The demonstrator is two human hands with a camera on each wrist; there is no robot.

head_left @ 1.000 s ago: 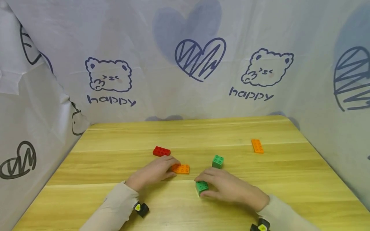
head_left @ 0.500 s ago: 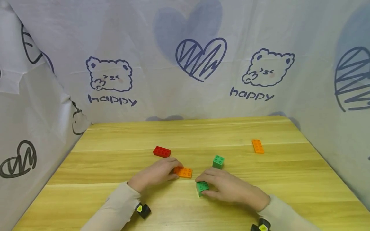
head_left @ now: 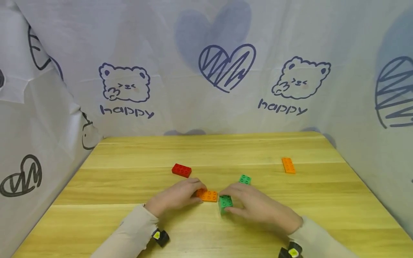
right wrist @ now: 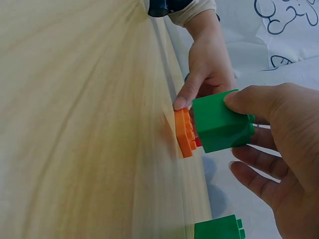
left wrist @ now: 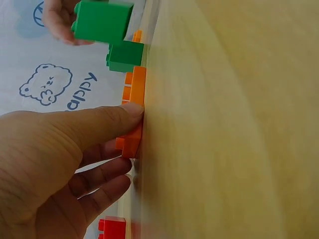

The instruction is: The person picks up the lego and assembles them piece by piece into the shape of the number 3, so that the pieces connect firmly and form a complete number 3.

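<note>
My left hand (head_left: 176, 195) pinches the near end of a flat orange building brick (head_left: 210, 195) lying on the table. In the left wrist view the thumb presses one side of this orange brick (left wrist: 138, 87). Between thumb and fingers, my right hand (head_left: 261, 206) grips a green square brick (head_left: 225, 202). The right wrist view shows that green brick (right wrist: 219, 122) raised slightly off the tabletop, close to the orange brick's right end. Another green brick (head_left: 245, 179) stands just behind the right hand, partly covered by it.
A red brick (head_left: 181, 170) lies behind the left hand. Farther back on the right is a second flat orange brick (head_left: 288, 165). The wooden table (head_left: 145, 154) is bordered at the back and sides by a white printed cloth (head_left: 180, 107).
The left hand has slid the orange brick to the right and a little nearer. The right hand has lifted its green brick slightly. The gap between the two bricks has narrowed.
</note>
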